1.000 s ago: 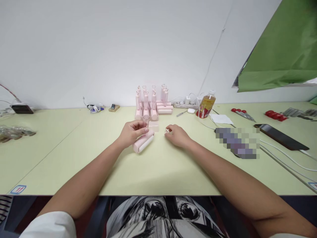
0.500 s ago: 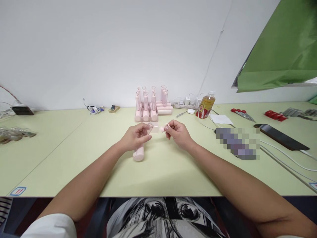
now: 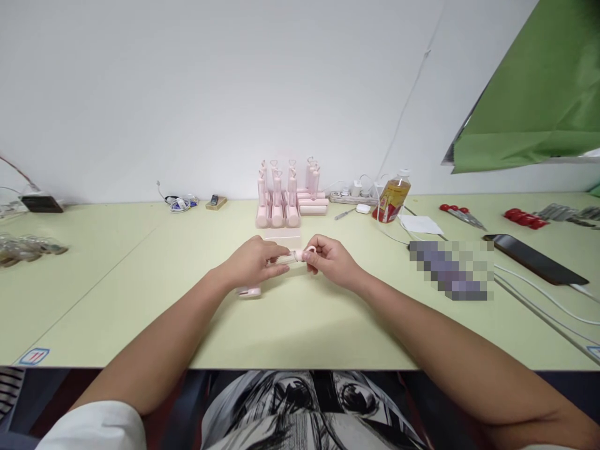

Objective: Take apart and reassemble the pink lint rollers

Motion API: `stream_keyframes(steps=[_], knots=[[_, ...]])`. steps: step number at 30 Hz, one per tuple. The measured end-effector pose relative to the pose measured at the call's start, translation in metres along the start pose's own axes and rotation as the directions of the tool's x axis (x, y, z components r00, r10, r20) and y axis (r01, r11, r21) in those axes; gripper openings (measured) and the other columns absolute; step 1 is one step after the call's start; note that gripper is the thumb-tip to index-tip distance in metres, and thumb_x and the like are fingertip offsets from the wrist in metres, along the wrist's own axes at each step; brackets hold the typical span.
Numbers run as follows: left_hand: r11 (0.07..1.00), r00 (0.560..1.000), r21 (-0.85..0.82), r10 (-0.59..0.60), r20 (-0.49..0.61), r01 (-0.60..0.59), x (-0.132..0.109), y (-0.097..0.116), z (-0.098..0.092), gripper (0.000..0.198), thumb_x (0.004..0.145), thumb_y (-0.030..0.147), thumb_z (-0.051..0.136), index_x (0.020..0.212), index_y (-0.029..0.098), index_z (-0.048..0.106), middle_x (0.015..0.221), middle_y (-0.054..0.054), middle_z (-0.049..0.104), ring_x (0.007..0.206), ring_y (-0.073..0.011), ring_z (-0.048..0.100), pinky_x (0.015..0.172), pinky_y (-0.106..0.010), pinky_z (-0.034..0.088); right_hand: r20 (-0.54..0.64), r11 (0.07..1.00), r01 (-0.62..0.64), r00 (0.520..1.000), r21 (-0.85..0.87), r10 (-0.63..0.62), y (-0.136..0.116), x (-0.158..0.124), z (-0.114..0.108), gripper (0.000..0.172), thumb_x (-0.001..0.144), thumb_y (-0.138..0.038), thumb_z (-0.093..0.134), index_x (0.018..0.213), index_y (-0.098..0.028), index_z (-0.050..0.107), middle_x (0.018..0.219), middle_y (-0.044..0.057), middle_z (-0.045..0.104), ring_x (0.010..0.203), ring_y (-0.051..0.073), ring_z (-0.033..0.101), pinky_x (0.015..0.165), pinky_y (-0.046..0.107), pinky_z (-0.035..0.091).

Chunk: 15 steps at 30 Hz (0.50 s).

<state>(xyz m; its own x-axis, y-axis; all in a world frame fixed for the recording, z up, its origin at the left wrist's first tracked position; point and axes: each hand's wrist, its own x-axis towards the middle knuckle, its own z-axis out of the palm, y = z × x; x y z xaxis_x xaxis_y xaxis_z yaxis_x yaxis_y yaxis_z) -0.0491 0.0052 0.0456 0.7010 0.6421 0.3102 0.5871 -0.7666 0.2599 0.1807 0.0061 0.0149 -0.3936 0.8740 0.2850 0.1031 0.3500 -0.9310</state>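
My left hand [image 3: 253, 262] is closed around a pink lint roller [image 3: 249, 291]; its roller end pokes out below my palm and its thin handle runs toward my right hand. My right hand [image 3: 328, 259] pinches a small pink ring-shaped cap [image 3: 308, 252] at the tip of that handle. Both hands meet just above the pale green table [image 3: 300, 325]. A flat pale pink piece [image 3: 282, 233] lies on the table just beyond my fingers.
A cluster of pink lint rollers [image 3: 285, 194] stands and lies at the back centre. A bottle of yellow liquid [image 3: 391, 197], a power strip [image 3: 351, 199], white paper [image 3: 419, 224], red-handled tools [image 3: 462, 214], a dark phone [image 3: 534, 259] and white cables [image 3: 544, 294] fill the right side.
My hands came together: the right hand lifted the small pink cap off the table and brought it to the handle tip. The left hand turned the roller so its handle points right.
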Motion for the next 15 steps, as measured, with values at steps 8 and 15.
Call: stream_keyframes(steps=[8,15], knots=[[0.995,0.990,0.066,-0.086,0.108,0.080,0.001,0.008,0.008,0.009,0.074,0.017,0.052,0.079,0.019,0.060,0.078,-0.004,0.063,0.067,-0.0181,0.056,0.060,-0.028,0.037,0.278,0.915,0.046,0.958,-0.401,0.074,0.006,-0.004,0.006,0.030,0.095,-0.035,0.043,0.073,-0.020,0.058,0.059,-0.003,0.058,0.057,0.013,0.053,0.060,0.026,0.040],[0.987,0.987,0.070,-0.147,0.065,0.143,0.005,-0.007,0.013,0.017,0.075,0.017,0.049,0.088,0.019,0.060,0.084,-0.004,0.066,0.073,-0.0200,0.059,0.064,-0.029,0.039,0.254,0.757,0.319,0.945,-0.571,-0.207,-0.006,-0.021,0.034,0.029,0.091,-0.042,0.052,0.101,-0.017,0.064,0.099,0.011,0.067,0.087,0.022,0.060,0.078,0.036,0.046]])
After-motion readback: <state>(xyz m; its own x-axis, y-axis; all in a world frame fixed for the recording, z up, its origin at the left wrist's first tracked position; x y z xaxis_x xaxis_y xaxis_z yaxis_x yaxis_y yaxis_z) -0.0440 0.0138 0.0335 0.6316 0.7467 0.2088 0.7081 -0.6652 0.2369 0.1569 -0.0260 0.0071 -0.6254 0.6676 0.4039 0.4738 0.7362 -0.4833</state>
